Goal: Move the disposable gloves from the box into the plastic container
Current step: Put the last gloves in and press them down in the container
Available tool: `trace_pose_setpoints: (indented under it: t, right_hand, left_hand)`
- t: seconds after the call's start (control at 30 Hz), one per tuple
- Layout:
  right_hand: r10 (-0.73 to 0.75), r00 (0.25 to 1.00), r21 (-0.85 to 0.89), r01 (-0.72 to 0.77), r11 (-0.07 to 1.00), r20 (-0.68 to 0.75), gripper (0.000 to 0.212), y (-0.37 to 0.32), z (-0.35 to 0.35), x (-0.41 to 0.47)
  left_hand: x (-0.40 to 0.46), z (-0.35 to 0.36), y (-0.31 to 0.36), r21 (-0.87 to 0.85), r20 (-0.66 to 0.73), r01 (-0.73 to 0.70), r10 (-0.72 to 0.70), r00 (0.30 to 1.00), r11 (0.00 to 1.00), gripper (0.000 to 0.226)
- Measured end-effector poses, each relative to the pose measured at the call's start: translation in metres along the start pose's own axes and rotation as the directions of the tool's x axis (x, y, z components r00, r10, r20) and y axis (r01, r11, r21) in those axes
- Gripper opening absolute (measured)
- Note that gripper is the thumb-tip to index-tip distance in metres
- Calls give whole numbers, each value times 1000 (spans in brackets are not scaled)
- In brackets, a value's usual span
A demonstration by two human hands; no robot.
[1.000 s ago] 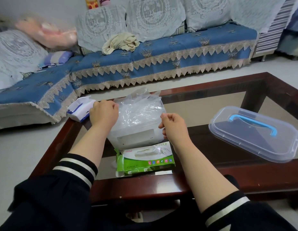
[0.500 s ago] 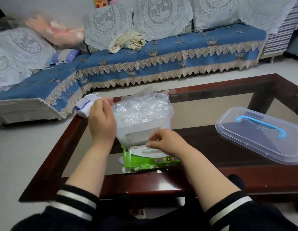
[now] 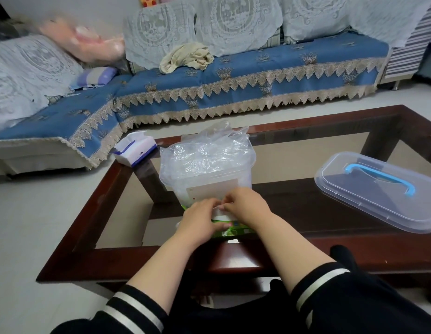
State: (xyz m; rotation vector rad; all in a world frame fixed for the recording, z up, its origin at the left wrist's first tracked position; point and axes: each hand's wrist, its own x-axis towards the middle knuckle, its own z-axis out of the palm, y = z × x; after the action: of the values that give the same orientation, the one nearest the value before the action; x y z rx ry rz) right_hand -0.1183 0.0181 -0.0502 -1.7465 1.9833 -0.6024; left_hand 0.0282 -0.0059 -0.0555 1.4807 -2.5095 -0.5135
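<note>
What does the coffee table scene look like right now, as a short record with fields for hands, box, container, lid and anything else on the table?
left hand: on the green glove box, fingers curled at its top opening
right hand: meets the left over the box opening, fingertips pinching there
glove box: green, lying in front of the container, mostly hidden by the hands
plastic container: open, heaped with clear gloves above the rim
lid: off, lying to the right, blue handle up
tissue pack: far left corner of the table
</note>
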Motion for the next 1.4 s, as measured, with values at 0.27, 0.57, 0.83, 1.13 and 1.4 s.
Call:
trace_pose_setpoints:
  t: [0.27,0.57,0.83,1.13,1.4]
  right_hand:
    - [-5,994,211,27,977,-107,28,-8,-12,-4]
    - [109,896,782,309,542,-430,29,-19,-58,-27]
    - [203,891,787,229,574,-407,30,-16,-55,-19]
    - [270,873,782,178,597,-406,47,-8,-56,-14]
    - [413,812,833,154,531,-413,21,7,-68,-13]
  left_hand:
    - [7,6,-1,-2,9,64,-64,998,998,49]
    - [0,-32,-5,-507,30,62,-54,998,860,11]
    - [-11,-91,27,-716,-100,-215,207,973,664,101]
    - [13,-78,69,-198,-335,-436,357,872,878,17]
    - [77,-140,61,-542,-368,-72,-159,916,838,10]
